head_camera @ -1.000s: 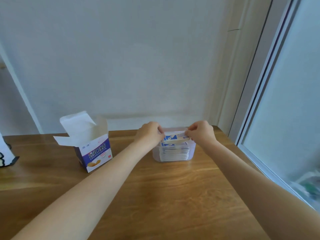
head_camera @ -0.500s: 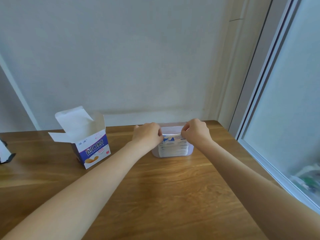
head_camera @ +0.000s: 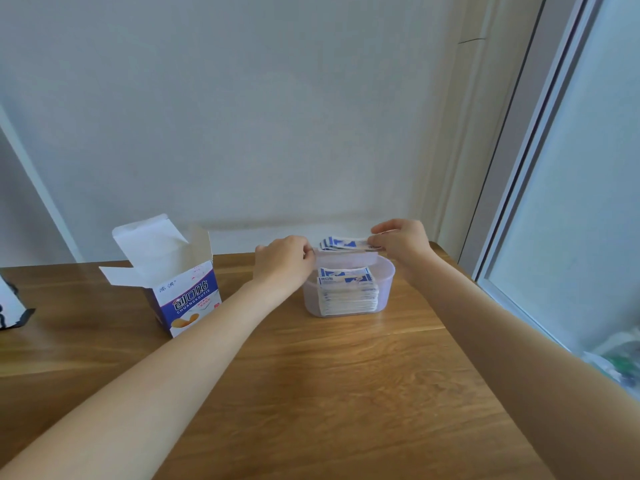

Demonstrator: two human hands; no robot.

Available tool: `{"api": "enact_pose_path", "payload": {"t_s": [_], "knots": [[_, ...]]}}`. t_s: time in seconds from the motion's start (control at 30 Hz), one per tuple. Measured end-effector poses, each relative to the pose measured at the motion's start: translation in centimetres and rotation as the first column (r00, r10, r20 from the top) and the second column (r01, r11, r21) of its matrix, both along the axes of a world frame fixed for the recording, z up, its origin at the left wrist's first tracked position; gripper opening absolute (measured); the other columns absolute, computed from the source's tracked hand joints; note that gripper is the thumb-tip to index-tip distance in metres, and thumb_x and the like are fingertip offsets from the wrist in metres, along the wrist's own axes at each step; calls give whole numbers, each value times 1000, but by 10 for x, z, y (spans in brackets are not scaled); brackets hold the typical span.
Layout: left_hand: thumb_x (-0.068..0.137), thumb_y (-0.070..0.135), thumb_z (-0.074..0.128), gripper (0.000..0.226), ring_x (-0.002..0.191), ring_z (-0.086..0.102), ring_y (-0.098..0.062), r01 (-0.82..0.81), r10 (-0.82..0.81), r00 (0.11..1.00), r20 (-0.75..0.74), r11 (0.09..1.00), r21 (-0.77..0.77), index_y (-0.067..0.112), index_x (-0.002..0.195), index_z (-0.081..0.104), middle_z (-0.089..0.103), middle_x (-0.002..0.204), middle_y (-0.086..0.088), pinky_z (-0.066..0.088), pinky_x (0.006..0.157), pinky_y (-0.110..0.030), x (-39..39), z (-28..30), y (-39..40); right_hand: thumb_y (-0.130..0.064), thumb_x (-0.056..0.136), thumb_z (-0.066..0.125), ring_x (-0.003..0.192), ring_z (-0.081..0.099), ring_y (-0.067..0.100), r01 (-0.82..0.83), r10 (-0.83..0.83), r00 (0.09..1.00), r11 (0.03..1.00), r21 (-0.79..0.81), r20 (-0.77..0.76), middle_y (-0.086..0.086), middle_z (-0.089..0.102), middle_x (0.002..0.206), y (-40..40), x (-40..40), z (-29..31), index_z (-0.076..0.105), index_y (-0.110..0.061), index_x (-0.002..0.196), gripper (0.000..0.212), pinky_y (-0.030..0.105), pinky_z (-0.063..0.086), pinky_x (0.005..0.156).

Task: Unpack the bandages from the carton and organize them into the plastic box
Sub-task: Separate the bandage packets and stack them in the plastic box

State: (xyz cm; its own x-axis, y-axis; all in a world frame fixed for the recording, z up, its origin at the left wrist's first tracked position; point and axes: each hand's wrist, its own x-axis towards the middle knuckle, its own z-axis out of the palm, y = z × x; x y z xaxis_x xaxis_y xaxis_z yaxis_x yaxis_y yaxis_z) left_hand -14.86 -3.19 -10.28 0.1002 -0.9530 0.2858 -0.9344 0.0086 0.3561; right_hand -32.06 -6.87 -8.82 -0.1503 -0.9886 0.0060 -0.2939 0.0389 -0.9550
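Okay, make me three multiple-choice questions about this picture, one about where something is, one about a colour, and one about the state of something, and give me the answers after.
1. Where does the carton stand relative to the plastic box?
A. to its left
B. to its right
C. inside it

2. What colour is the print on the bandages in the box?
A. red
B. blue
C. green

3. What state are the carton's top flaps in?
A. taped shut
C. torn off
B. open

Answers:
1. A, the carton stands on the table at the left, apart from the box.
2. B, blue marks show on the white wrappers.
3. B, the white flaps stand up and spread out.
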Motion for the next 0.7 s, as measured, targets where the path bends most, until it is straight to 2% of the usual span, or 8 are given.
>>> {"api": "enact_pose_path", "payload": {"t_s": [0.07, 0.2, 0.3, 0.37, 0.43, 0.53, 0.63, 0.7], "knots": [[94, 24, 43, 25, 103, 59, -22, 2, -2, 1000, 9, 1000, 16, 18, 100, 66, 68, 102, 1, 34, 89, -34, 3, -3, -1, 1, 76, 67, 86, 60, 24, 46, -47, 998, 999, -19, -43, 11, 65, 92, -5, 1, 0, 65, -10, 81, 13, 30, 50, 77], [92, 24, 45, 23, 101, 59, -19, 33, -34, 999, 18, 998, 47, 21, 97, 67, 68, 101, 5, 35, 88, -33, 5, -9, -2, 0, 82, 61, 80, 52, 19, 4, -21, 965, 998, -66, -260, 7, 56, 90, -5, 9, -6, 65, -5, 102, 21, 20, 39, 59], [90, 20, 45, 23, 102, 58, -16, 54, -54, 998, 9, 997, 60, 24, 96, 67, 68, 100, 7, 34, 91, -33, 3, -8, -2, 2, 83, 55, 82, 54, 21, -52, 13, 918, 995, -89, -396, 11, 59, 98, -6, 19, -17, 62, -5, 103, 23, 23, 41, 61], [89, 19, 45, 24, 104, 58, -16, 65, -66, 998, 13, 995, 74, 25, 96, 66, 68, 99, 8, 33, 92, -33, 3, -9, -3, 1, 84, 52, 92, 57, 28, -77, 24, 872, 993, -90, -490, 12, 60, 107, -7, 23, -23, 60, -7, 103, 22, 28, 46, 70], [88, 18, 44, 25, 105, 57, -17, 70, -73, 997, 23, 994, 87, 25, 98, 66, 69, 100, 8, 32, 91, -34, 3, -9, -4, -2, 86, 50, 96, 56, 30, -99, -7, 776, 986, -133, -631, 9, 59, 107, -6, 24, -25, 58, -9, 103, 20, 33, 41, 81], [86, 15, 42, 29, 108, 55, -19, 66, -72, 995, 65, 994, 85, 25, 100, 66, 69, 103, 6, 30, 89, -33, 3, -9, -5, -3, 86, 45, 90, 56, 28, -110, -123, 611, 965, -237, -782, 6, 59, 96, -1, 20, -22, 57, -9, 98, 18, 32, 29, 78], [88, 17, 41, 26, 108, 54, -21, 59, -68, 990, 126, 995, 77, 22, 102, 64, 68, 105, 4, 28, 84, -32, 0, -9, -8, -3, 86, 41, 89, 47, 28, -109, -130, 447, 974, -198, -885, 3, 49, 73, 3, 15, -17, 50, -9, 79, 13, 32, 26, 77], [91, 20, 39, 24, 104, 55, -22, 59, -73, 976, 205, 996, 72, 18, 102, 60, 67, 103, 2, 25, 79, -32, -2, -10, -9, -5, 86, 41, 94, 45, 28, -123, -72, 372, 984, -126, -925, 2, 41, 66, 6, 14, -15, 34, -12, 63, 25, 32, 28, 79]]}}
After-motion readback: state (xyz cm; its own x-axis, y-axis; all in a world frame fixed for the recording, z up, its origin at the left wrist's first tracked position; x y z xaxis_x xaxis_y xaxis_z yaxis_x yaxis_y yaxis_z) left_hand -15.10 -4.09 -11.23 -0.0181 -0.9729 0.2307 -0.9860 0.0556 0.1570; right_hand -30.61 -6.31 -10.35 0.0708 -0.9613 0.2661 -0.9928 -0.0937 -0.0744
